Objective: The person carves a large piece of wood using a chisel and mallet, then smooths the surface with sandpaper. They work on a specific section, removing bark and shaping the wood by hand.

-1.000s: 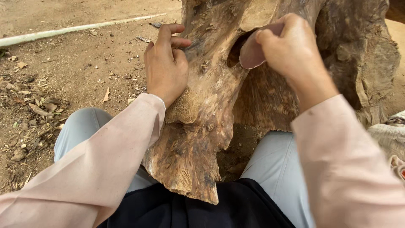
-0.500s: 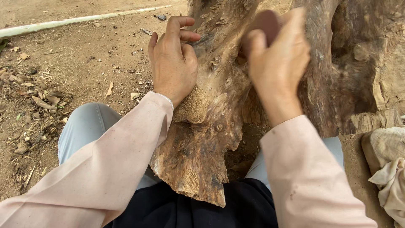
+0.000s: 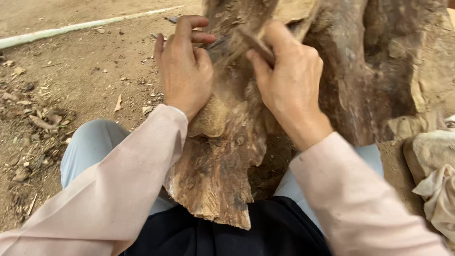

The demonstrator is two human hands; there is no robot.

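Your left hand (image 3: pixel 186 71) is braced on the gnarled wood piece (image 3: pixel 222 156), which rests upright between your knees; its fingers curl over the upper edge beside a thin metal tool (image 3: pixel 163 35). Your right hand (image 3: pixel 289 80) has its fingers clenched on a small flat scraper (image 3: pixel 258 45) pressed to the wood. Risk: a slip of the scraper toward the nearby left fingers, caused by uneven grain. Compared with half a second ago, the right hand has dropped lower and turned the scraper edge-on.
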